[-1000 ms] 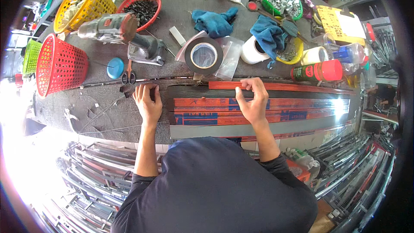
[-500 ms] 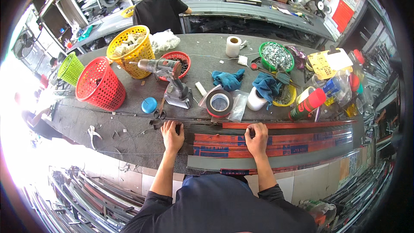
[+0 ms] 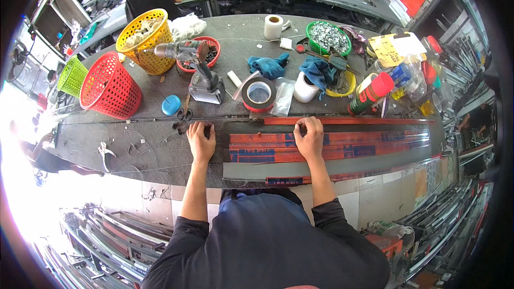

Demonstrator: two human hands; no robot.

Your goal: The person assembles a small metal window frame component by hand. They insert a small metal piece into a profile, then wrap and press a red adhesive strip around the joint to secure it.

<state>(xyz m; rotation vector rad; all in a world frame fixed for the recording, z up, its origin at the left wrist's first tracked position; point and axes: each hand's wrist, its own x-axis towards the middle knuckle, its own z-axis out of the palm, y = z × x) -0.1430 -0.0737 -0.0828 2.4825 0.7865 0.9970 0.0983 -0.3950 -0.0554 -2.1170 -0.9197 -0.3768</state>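
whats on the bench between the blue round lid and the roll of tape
In the head view, a cordless drill stands on its base between the blue round lid and the roll of tape, with scissors beside the lid.

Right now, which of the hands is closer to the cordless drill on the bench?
The left hand. It rests on the left end of the long profile, just below the cordless drill. The right hand grips the profile's far edge further right, below the tape roll.
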